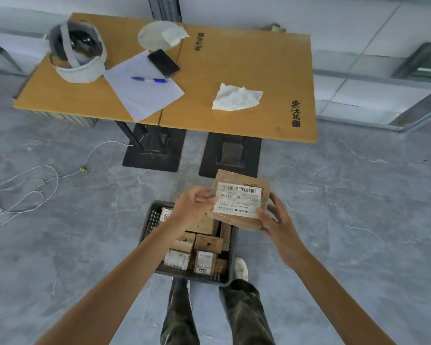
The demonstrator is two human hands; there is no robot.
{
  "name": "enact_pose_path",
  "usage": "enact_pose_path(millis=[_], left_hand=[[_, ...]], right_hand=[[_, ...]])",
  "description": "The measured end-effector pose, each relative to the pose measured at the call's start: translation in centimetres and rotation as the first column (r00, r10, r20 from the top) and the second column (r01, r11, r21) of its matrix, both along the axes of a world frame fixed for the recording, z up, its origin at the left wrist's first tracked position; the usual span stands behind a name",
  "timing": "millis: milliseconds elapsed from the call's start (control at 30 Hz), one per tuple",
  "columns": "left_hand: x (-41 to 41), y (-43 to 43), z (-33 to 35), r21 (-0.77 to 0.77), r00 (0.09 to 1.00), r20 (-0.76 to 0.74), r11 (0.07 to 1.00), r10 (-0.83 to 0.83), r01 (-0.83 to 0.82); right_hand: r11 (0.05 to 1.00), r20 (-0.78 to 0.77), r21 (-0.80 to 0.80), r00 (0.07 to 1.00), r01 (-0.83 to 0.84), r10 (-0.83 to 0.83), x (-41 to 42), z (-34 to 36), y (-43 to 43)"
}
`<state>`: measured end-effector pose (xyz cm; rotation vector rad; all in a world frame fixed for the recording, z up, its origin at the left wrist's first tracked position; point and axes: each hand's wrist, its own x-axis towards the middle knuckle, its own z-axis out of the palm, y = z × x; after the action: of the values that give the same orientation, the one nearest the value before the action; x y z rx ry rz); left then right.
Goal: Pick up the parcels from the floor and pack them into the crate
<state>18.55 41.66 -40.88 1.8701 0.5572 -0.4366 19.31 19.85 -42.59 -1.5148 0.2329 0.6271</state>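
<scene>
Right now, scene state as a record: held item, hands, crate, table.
parcel: brown, white barcode label, held above crate
left hand: pinches its left edge
right hand: grips its lower right corner
crate: dark, on floor, packed parcels inside
table: holds paper, pen, phone

grey marble floor [358, 220], wooden table [222, 83]

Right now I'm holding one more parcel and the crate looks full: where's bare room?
The crate is crowded; parcels cover what shows of it. Bare room: the table's right half around the crumpled tissue, and floor right of the crate. Headset, paper and phone crowd the table's left end.
</scene>
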Motion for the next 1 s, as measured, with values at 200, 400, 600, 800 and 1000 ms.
enact_pose_path(millis=[200,400,600,800,1000], left_hand=[[1.2,2.7,-7.5,0.005,0.985,-0.055,0.986,-0.164,0.165],[-0.7,3.6,-20.8,-0.057,0.964,-0.126,0.972,-0.234,0.229],[-4.2,3.5,-36.8,-0.083,0.932,-0.274,0.971,-0.239,0.224],[-6.0,2.3,-46.9,-0.026,0.934,-0.278,0.973,-0.226,0.228],[-2.7,1.1,-51.9,0.121,0.958,-0.286,0.993,0.018,0.018]], right_hand=[[0.986,-0.074,-0.044,0.983,0.163,-0.166,-1.6,-7.9,3.5],[0.957,-0.19,-0.159,0.943,0.244,-0.272,-5.4,-19.6,5.4],[0.942,-0.195,-0.294,0.954,0.162,-0.226,-7.1,-33.0,6.0],[0.912,-0.211,-0.409,0.97,0.027,-0.123,-7.8,-43.0,5.7],[0.935,-0.29,-0.352,0.945,0.04,-0.149,-6.5,-48.3,7.3]])
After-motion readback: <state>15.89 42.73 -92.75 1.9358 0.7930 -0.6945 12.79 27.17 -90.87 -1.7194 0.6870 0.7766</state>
